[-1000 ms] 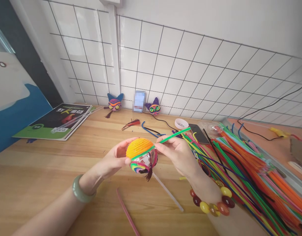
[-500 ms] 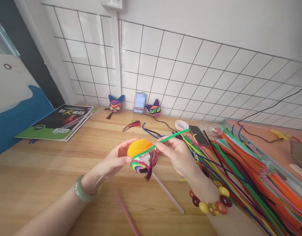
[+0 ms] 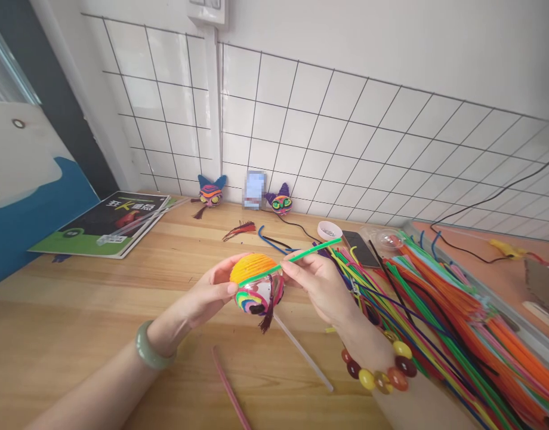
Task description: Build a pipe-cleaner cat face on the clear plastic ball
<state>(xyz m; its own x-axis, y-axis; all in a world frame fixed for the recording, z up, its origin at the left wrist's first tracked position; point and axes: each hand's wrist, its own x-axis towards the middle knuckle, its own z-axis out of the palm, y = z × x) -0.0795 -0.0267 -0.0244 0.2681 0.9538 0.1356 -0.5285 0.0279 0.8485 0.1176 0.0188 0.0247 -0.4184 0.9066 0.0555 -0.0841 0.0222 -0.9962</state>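
Above the table, my left hand point(image 3: 218, 283) is closed around the left side of a round ornament point(image 3: 254, 269). Its top is wound with orange pipe cleaner, coloured strips curve over its lower front, and a dark tassel point(image 3: 266, 321) hangs below. A bare, clear patch shows between them. My right hand point(image 3: 312, 278) pinches a green pipe cleaner point(image 3: 317, 249), which runs along the lower edge of the orange part. The left thumb presses near its left end; the other end sticks out past my right fingers. The ornament's back is hidden.
A glue stick point(image 3: 304, 352) and a pink pipe cleaner point(image 3: 230, 385) lie in front. Bundled pipe cleaners point(image 3: 435, 304) spread along the right. Behind are two cat-faced ornaments point(image 3: 210, 192), a phone point(image 3: 255, 190), a small bowl point(image 3: 329, 230) and loose red tassels point(image 3: 239, 230). A book point(image 3: 108, 224) lies left.
The view has shifted slightly. The ornament has tilted a little, and the green pipe cleaner still lies along the orange edge, with both hands keeping their grips.
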